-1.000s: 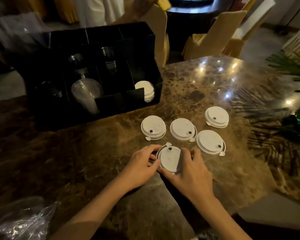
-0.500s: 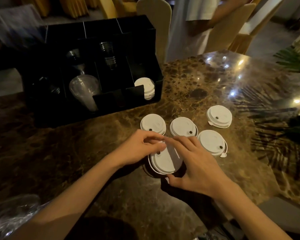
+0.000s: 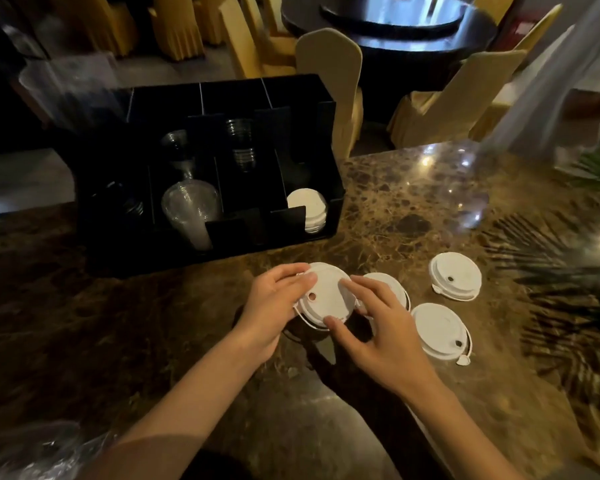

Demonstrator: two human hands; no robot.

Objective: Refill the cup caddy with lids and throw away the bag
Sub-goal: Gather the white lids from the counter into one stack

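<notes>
black caddy (image 3: 329, 133) holds clear cups (image 3: 191, 209) and white lids (image 3: 307, 207).

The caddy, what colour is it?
Black. The caddy shows best in the head view, dark walls and dividers, with white lids in its right compartment.

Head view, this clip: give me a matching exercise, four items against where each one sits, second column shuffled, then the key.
Column one:
1. held lid
2. lid stack
3. clear cups
4. plastic bag

Column two:
A. near left corner of the table
B. far-right compartment of the black caddy
C. between the left hand and right hand
D. caddy compartment second from the left, lying tipped

Pairs: 1-C, 2-B, 3-D, 4-A
</notes>
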